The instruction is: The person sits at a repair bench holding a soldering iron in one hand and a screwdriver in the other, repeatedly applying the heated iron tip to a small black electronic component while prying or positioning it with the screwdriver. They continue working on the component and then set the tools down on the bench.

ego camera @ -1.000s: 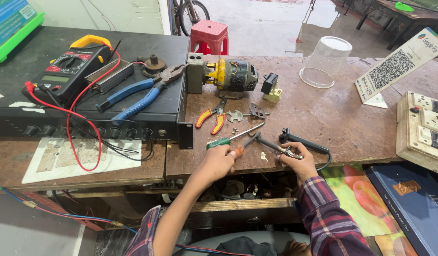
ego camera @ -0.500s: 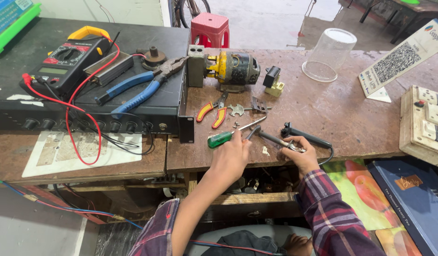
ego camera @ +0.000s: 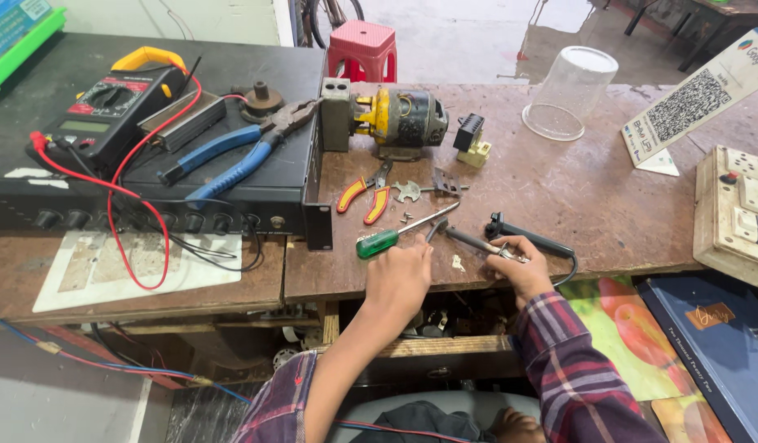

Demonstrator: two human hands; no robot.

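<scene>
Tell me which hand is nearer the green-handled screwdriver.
Left. The left hand rests right beside the green-handled screwdriver; the right hand sits farther right, holding a metal tool.

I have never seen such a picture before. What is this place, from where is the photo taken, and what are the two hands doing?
The single view comes from a camera worn on a person's head, looking down at their own arms, so no machine is involved. The place looks like a repair bench: a worn wooden table.

The left hand rests at the table edge, beside a green-handled screwdriver. Whether it grips it, I cannot tell. The right hand holds a thin metal tool, next to a black cable.

Farther back lie small yellow-handled pliers, a small yellow electric motor and a clear plastic cup turned upside down. On the left, a black device carries a multimeter with red leads and blue-handled pliers.
</scene>
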